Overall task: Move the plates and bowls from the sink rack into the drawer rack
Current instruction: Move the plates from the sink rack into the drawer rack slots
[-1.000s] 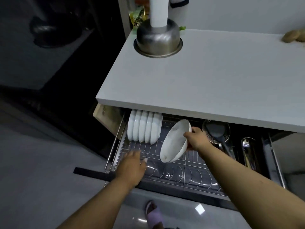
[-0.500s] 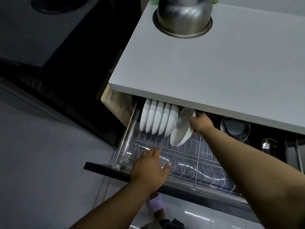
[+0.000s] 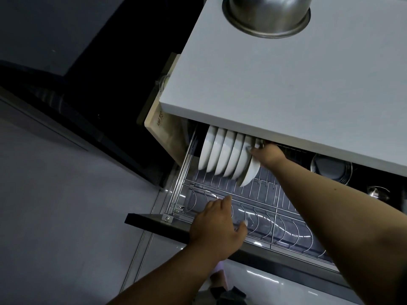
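Change since a second ago: the white bowl (image 3: pixel 248 170) was out in the open over the middle of the drawer rack (image 3: pixel 253 194), tilted in the right hand (image 3: pixel 267 154); now it stands on edge in the slots at the rack's back left, touching the end of the row of white bowls (image 3: pixel 220 155) already parked there. The right hand's grip remains on its upper rim, thumb over the edge, fingers curled behind, not let go yet. Left hand (image 3: pixel 217 225) has stayed low at the front left of the rack, fingers loosely spread and resting on the wire, holding nothing.

Meaning for the task: this bowl looks as good as placed, so the next thing is probably release and another trip to the sink rack, which is out of view, so how much is left cannot be told.

Materials: bowls are glossy white ceramic, shallow, round, nested on edge. Rack is thin chromed wire, straight tines at the back, curved hoop dividers along the front, over a dark tray. Tabletop (image 3: pixel 286 84) above is matte pale grey, overhanging the drawer. A brushed steel bowl (image 3: pixel 266 14) sits upside down at its far edge.
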Demonstrator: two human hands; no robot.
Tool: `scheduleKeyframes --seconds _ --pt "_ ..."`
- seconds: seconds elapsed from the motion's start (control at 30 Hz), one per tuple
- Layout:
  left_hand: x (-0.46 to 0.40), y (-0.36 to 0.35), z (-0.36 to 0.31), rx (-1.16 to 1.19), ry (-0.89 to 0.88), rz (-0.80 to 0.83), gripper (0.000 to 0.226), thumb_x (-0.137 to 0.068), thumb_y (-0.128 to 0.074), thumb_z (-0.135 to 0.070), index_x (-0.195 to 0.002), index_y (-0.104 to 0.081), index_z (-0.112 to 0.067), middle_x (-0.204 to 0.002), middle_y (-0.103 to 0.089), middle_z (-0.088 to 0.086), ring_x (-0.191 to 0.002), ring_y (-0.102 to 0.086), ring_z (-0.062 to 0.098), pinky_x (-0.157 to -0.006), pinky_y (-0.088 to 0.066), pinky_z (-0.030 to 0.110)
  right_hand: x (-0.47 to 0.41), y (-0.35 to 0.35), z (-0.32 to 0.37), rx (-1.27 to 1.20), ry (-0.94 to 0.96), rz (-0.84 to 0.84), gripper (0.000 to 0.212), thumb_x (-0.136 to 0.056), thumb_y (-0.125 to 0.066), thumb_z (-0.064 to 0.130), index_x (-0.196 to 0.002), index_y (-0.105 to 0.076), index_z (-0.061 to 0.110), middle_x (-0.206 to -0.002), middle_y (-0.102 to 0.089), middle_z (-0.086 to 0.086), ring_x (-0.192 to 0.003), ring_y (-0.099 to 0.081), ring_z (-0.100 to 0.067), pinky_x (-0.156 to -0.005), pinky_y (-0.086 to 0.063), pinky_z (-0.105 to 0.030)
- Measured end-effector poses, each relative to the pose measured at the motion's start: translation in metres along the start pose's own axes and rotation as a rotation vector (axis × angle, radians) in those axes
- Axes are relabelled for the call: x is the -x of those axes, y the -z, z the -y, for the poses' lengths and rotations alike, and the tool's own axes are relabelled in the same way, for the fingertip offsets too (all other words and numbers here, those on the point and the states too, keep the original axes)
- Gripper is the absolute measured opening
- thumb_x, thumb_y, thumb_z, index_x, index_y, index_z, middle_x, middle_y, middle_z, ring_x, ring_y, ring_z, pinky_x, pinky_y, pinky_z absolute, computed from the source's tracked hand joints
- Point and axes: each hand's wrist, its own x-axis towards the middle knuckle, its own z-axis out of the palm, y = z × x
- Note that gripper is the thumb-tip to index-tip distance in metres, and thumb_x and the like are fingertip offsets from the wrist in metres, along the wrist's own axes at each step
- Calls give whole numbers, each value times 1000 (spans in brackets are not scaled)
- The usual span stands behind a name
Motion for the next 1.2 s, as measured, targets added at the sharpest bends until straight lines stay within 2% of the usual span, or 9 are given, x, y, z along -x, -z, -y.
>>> scheduleKeyframes --seconds 0.3,0.47,0.63,0.7,0.77,0.87,1.0,1.13,1.2 --pt "1 0 0 28 -14 -15 69 -90 -43 -55 -147 -22 -23 -140 -45 -3 -127 -41 15 -97 -40 31 -4 -10 5 110 35 -25 50 -98 -41 41 -118 -60 0 -122 -62 -19 -114 -55 -34 -91 -41 -33" --pt "2 -2 0 27 -18 -36 68 -89 -43 -55 -147 -24 -24 -137 -48 -5 -125 -42 13 -95 -41 30 -2 -13 -7 84 33 -85 52 -98 -41 39 -127 -50 -3 -135 -51 -21 -124 -47 -38 -97 -38 -37" --pt "3 -3 1 -1 -24 -47 75 -79 -26 -62 -142 -31 -23 -127 -54 -4 -118 -47 14 -88 -44 30 -15 -4 -9 125 10 -24 49 -103 -24 31 -148 -30 11 -150 -35 -18 -134 -37 -35 -108 -30 -35" --pt "3 -3 1 5 -16 -49 69 -84 -35 -59 -142 -31 -22 -127 -53 -3 -118 -47 15 -88 -44 31 -13 1 -3 113 7 -48 48 -104 -24 24 -148 -27 5 -151 -33 -20 -136 -34 -35 -112 -25 -39" --pt "2 -4 0 0 -10 -55 66 -85 -41 -56 -141 -32 -22 -126 -54 -3 -118 -48 16 -86 -45 32 -10 5 0 70 -31 -67 46 -104 -28 24 -142 -37 -1 -144 -41 -22 -131 -42 -34 -109 -31 -39" --pt "2 -3 -2 -13 -11 -57 70 -81 -35 -58 -140 -36 -21 -126 -57 -2 -118 -51 18 -85 -47 33 -1 5 0 -23 -51 -26 47 -104 -27 28 -145 -32 5 -143 -43 -22 -126 -47 -35 -102 -36 -35" --pt "0 -2 -5 -26 27 -26 65 -87 -46 -54 -142 -31 -24 -133 -53 -2 -120 -49 18 -88 -48 32 20 -5 -21 -110 -36 -74 63 -95 -50 38 -141 -34 -1 -134 -51 -22 -120 -52 -36 -93 -42 -34" --pt "-2 0 -9 -31 59 16 66 -87 -46 -53 -144 -29 -25 -138 -50 0 -120 -51 21 -91 -47 33 61 -8 -46 -188 11 -41 53 -94 -52 41 -132 -47 4 -119 -59 -12 -105 -58 -29 -81 -41 -28" --pt "-1 3 -12 -41 67 24 64 -88 -46 -52 -144 -30 -25 -134 -53 -1 -115 -54 21 -90 -49 35 87 -5 -61 -245 15 -36 52 -94 -51 39 -135 -46 7 -127 -57 -13 -103 -59 -28 -82 -42 -28"
